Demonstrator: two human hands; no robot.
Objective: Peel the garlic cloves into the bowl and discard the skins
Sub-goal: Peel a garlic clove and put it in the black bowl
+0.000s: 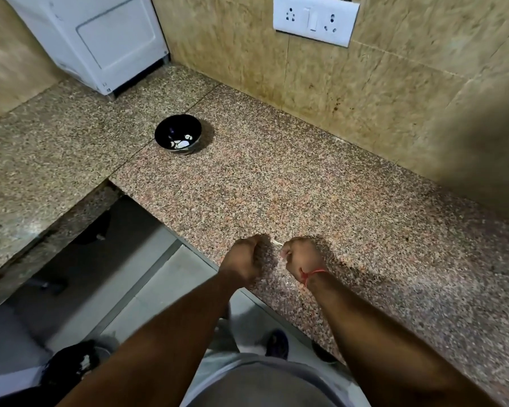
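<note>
Granite table (276,177) runs along the tiled wall (379,92); I stand at its near edge, so skins can drop close to me and away from the clean cloves.

White appliance (100,39) sits in the far left corner, socket plate (316,19) on the wall above. Neither in my way.

Dark bowl (178,134) stands well apart from my hands, further back on the table. A few pale garlic cloves (182,143) lie in its bottom. Likely kept at a distance so loose skin does not fall in.

Left hand (244,258) and right hand (301,257) hover low over the table edge, near each other but not touching. Both have fingers curled under. A thin pale sliver (277,243) pokes out from the right hand: probably skin or a clove tip, too small to say. What the left holds, I cannot tell.

Red thread (313,274) on my right wrist.
</note>
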